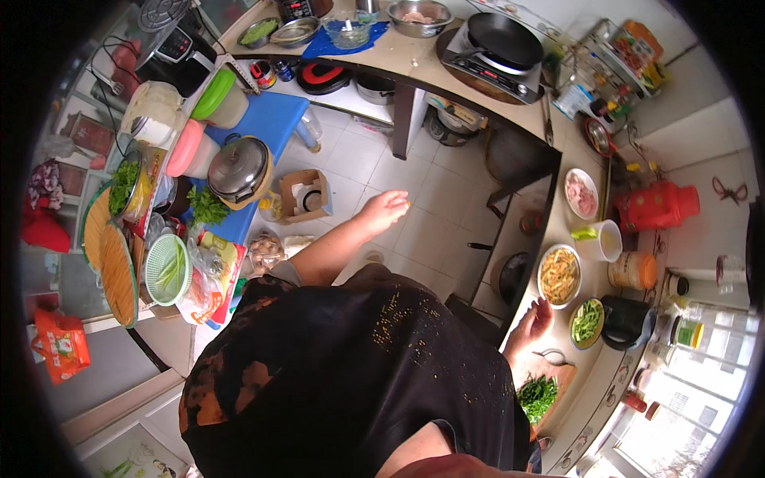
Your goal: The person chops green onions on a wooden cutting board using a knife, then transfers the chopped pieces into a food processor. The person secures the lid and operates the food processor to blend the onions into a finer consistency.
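Note:
My left hand (385, 212) is held out over the tiled floor with its fingers curled. A small orange piece (408, 204) shows at its fingertips, too small to identify. On the right, my right hand (534, 321) hovers by the counter edge, fingers apart and apparently holding nothing. Just beyond it is a plate of yellowish shredded food (559, 275). Close by stands a bowl of cut green vegetable (587, 323). Chopped leafy greens (537, 397) lie on a wooden cutting board (562, 382), partly hidden by my body.
A black frying pan (505, 40) sits on an induction cooker (490, 66) on the far counter. Sliced raw meat (581, 194) fills a dish on the right counter. To the left, a lidded pot (238, 168) and a green basket (154, 281) crowd the blue table (278, 113).

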`<state>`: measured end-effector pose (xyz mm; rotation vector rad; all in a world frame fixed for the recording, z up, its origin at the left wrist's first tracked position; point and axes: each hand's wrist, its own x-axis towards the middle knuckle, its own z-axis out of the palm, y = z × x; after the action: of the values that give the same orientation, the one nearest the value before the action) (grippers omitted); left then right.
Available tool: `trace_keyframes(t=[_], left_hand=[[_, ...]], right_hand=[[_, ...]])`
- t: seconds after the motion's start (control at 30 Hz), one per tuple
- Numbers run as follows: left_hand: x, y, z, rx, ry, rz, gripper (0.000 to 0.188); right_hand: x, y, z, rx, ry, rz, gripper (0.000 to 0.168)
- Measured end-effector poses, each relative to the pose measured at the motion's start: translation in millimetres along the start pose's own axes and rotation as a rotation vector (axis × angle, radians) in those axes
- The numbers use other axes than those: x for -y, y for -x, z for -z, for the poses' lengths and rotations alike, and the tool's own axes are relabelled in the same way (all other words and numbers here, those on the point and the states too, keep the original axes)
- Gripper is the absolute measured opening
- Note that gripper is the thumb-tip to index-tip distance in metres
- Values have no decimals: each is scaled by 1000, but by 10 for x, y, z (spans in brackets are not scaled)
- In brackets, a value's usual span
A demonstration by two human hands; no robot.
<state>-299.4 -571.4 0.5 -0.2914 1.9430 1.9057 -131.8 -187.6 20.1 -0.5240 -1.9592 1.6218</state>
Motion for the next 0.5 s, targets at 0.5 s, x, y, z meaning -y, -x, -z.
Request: trace_keyframes(t=[0.5], left_hand=[[-1151, -1404, 2244, -277, 353, -6, 54]], right_hand=[[279, -966, -2562, 296, -172, -120, 30]])
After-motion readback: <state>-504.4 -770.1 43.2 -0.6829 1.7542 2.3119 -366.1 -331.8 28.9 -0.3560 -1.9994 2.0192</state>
